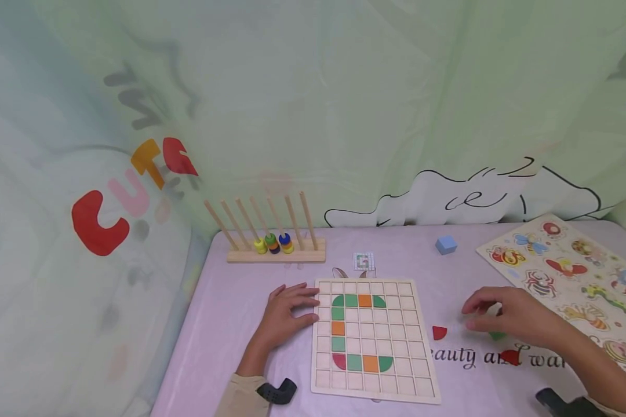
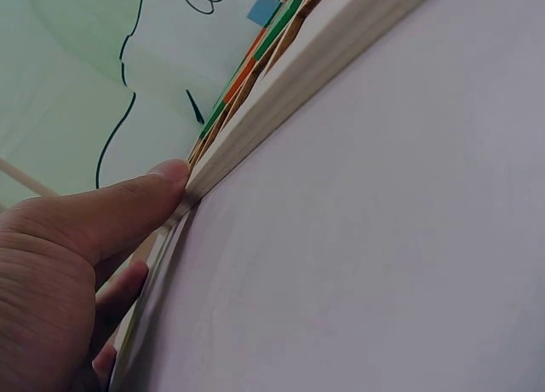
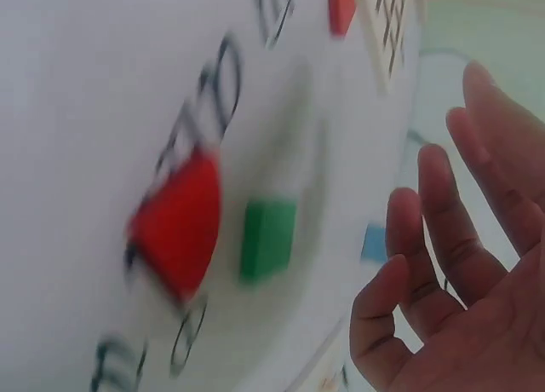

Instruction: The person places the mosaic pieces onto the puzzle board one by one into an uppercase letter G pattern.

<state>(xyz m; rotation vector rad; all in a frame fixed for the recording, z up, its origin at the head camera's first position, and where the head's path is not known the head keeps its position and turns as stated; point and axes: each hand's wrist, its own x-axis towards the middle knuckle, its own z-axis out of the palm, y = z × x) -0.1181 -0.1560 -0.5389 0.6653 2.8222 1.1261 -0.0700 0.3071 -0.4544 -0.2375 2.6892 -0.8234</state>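
Note:
A wooden grid board [image 1: 407,347] lies on the table, with green, orange and red pieces set in a C-like outline. My left hand [image 1: 290,313] rests against its left edge; in the left wrist view the thumb [image 2: 166,183] touches the board's side. Over the table to the right of the board, my right hand [image 1: 516,315] hovers with loosely bent fingers and nothing in them. Below it lies a green block [image 3: 268,239], partly hidden in the head view. A red quarter-round piece [image 3: 183,226] lies beside that block. Another red piece [image 1: 439,333] sits nearer the board.
Behind the board are a small pattern card [image 1: 364,261] and a wooden peg rack [image 1: 276,256] with coloured beads on some pegs. A blue block [image 1: 446,245] stands at the back. An insect puzzle board [image 1: 563,284] covers the right side, next to my right forearm.

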